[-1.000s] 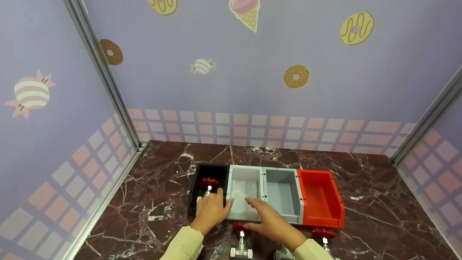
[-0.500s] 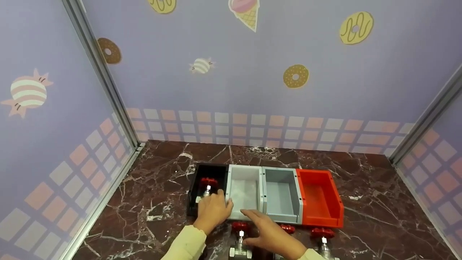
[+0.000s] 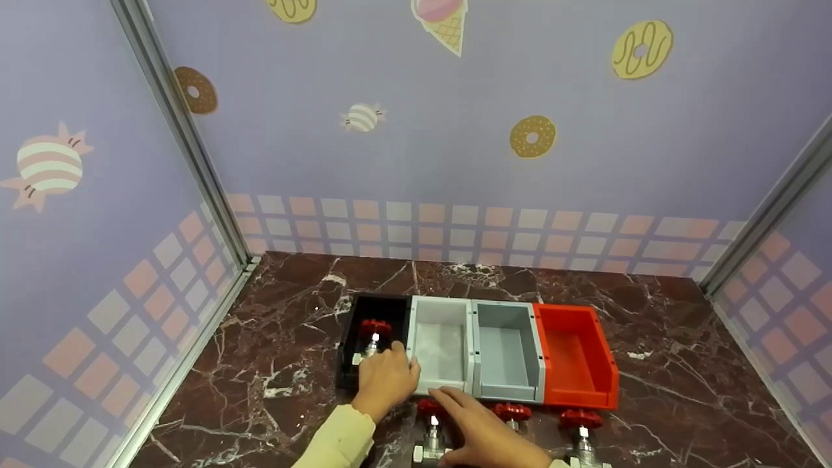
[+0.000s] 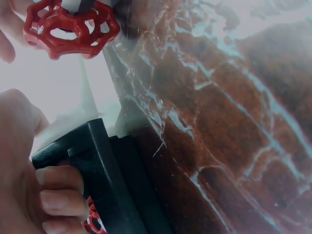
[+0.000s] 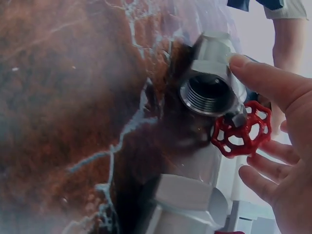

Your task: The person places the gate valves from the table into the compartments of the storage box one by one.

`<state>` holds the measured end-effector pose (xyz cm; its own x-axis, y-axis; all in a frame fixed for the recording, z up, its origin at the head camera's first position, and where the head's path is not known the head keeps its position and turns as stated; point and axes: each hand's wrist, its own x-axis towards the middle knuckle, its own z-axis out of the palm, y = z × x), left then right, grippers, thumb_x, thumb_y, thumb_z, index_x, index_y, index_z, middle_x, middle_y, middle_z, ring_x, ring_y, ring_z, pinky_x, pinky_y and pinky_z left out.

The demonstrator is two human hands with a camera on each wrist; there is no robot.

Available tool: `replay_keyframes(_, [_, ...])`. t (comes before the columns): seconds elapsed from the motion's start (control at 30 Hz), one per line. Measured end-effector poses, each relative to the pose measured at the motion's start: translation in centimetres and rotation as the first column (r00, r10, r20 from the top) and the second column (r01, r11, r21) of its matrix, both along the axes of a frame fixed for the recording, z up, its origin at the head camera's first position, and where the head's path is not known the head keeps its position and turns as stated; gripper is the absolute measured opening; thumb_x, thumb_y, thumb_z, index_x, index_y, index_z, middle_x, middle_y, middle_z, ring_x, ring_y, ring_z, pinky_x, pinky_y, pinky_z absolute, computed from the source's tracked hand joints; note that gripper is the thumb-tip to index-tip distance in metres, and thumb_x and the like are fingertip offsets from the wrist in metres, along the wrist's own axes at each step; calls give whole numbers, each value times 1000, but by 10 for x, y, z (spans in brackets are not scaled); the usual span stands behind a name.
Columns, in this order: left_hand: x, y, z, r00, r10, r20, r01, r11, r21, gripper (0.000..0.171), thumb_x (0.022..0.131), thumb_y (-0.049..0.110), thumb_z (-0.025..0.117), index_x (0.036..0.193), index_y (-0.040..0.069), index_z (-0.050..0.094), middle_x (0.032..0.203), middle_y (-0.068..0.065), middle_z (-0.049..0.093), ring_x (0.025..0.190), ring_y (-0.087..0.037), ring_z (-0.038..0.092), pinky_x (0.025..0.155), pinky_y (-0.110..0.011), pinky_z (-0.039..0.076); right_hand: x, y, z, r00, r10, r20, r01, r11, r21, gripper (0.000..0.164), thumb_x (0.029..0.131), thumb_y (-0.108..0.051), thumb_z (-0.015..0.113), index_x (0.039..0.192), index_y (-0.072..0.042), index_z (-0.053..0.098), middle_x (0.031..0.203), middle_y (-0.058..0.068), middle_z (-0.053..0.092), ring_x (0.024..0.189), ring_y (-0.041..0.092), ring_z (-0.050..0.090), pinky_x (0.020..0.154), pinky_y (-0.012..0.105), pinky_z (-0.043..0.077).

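My left hand is at the front of the black bin, its fingers curled over the bin's front edge in the left wrist view. Inside that bin lies a metal valve with a red handwheel, partly covered by the hand. My right hand reaches around another red-handled valve in front of the white bin. In the right wrist view its thumb tip is right at the valve's metal body. The other fingers are spread loosely by the red handwheel.
A grey bin and a red bin continue the row to the right. Two more valves with red handwheels, a middle one and a right one, stand in front of them on the dark marbled table. Patterned walls enclose the table.
My right hand has moved down and slightly left from above the white bin's front to the valve there, uncovering the middle valve's handwheel. The left hand stays almost still.
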<state>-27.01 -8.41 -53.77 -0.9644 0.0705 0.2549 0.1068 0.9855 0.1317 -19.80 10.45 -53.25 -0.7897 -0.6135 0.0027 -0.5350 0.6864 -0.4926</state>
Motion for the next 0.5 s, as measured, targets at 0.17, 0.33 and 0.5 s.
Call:
replay_keyframes(0.17, [1,1,-1,1000,1,-19,-1,1000,-23,35,85,41,49,84,7,55,65,-11,62,52,-29,57,46,-41,39,2,1,-4,998,57,-31,-57,998,0,101,65,-47,76,145,-19,22,144,11,32,128,31,39,92,50,43])
replay_keyframes(0.33, [1,0,-1,999,-2,-51,0,999,-37,34,84,40,51,82,6,55,62,-10,61,50,-29,56,44,-41,38,3,3,-9,982,124,-140,-124,992,10,103,65,-58,70,145,-14,22,144,16,32,127,34,40,89,52,44])
replay_keyframes(0.5, [1,0,-2,998,-8,-70,5,999,-46,34,84,40,51,80,6,54,60,-10,59,47,-29,54,42,-41,37,4,2,-15,968,134,-212,-127,991,48,109,62,-65,66,145,-11,20,144,17,31,126,34,40,88,54,44])
